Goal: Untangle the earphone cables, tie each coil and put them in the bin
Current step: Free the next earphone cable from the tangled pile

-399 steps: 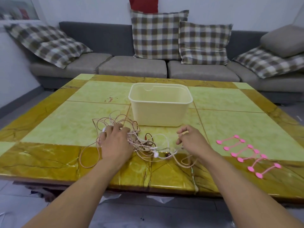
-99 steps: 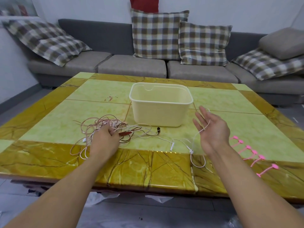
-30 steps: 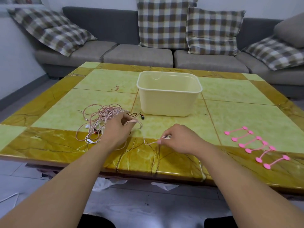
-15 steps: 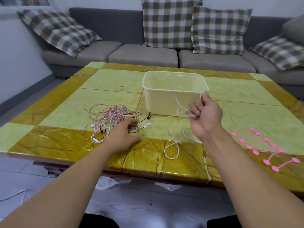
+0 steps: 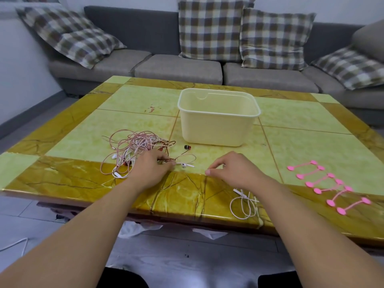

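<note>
A tangle of pink, white and dark red earphone cables (image 5: 135, 148) lies left of centre on the table. My left hand (image 5: 148, 170) rests at the tangle's right edge, its fingertips pinching a dark red cable beside a white earbud (image 5: 184, 164). A separated white earphone cable (image 5: 244, 204) lies in loose loops at the table's near edge, partly under my right forearm. My right hand (image 5: 230, 172) hovers just above the table, thumb and forefinger tips close together; whether a cable is between them is not visible. The cream bin (image 5: 218, 119) stands behind, nothing visible inside.
Several pink cable ties (image 5: 328, 183) lie at the right of the yellow-green marble table (image 5: 301, 146). A dark earbud (image 5: 187, 147) lies in front of the bin. A grey sofa (image 5: 178, 67) with checked cushions runs behind the table.
My right hand came down from in front of the bin, and the white cable it held up now lies at the near edge. My left hand stays at the tangle.
</note>
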